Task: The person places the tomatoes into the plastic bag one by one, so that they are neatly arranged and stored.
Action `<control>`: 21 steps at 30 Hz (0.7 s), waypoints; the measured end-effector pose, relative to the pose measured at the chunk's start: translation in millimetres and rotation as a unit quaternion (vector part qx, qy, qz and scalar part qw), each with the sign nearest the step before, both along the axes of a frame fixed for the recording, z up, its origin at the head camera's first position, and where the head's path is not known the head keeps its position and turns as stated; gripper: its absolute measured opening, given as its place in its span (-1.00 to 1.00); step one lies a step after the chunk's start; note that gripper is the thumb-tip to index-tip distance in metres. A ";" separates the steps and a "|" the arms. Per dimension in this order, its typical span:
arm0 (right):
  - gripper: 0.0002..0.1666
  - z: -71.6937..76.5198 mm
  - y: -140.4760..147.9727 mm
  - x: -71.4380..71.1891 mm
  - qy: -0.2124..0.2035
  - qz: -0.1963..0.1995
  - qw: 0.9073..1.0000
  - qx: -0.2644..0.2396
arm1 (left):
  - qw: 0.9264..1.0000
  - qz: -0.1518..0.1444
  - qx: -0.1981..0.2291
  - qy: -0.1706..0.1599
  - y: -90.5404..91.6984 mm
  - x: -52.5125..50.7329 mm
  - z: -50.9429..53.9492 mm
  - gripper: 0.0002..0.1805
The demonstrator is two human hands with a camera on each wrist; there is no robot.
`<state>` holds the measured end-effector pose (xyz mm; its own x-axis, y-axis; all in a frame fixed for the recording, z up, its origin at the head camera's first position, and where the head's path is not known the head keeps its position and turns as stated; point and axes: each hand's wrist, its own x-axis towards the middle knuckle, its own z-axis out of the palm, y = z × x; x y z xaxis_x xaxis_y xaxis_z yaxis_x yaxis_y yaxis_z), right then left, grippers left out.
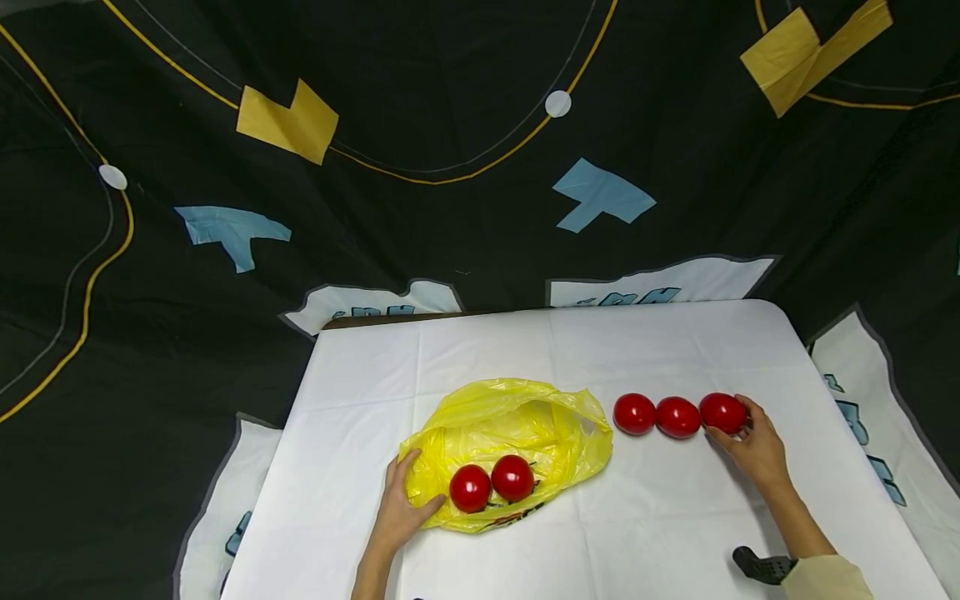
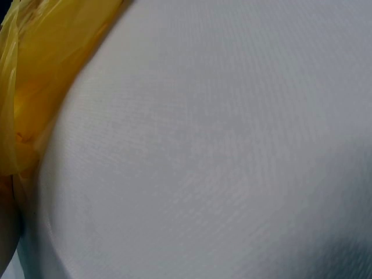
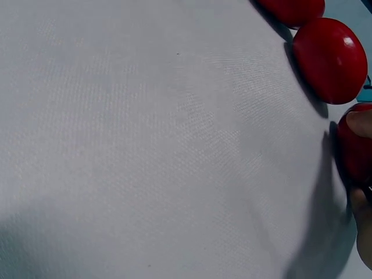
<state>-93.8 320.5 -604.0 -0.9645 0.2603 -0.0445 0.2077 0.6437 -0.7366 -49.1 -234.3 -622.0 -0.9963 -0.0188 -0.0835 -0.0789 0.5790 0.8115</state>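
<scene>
A yellow plastic bag lies on the white table with its mouth spread open. Two red tomatoes sit side by side in its front part. My left hand holds the bag's left edge, thumb beside the nearer tomato; in the left wrist view only bag film and cloth show clearly. To the right of the bag, three more tomatoes stand in a row: a left one, a middle one and a right one. Around the right one, my right hand has its thumb and fingers; the tomato rests on the cloth.
White cloth covers the table. Behind it hangs a black cloth with yellow and blue taped shapes. A black strap-like piece sticks out by my right sleeve.
</scene>
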 end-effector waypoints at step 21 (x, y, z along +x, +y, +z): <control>-0.03 3.4 0.9 12.1 -0.039 -0.023 0.999 -0.012 | 1.000 0.003 -0.009 -0.001 -0.7 -0.3 -1.3 -0.02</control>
<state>-81.7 321.4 -600.6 -0.9449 0.3024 -0.1251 0.2935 0.6143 -0.7324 -49.4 -235.0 -623.2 -0.9960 -0.0258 -0.0852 -0.0839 0.5927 0.8011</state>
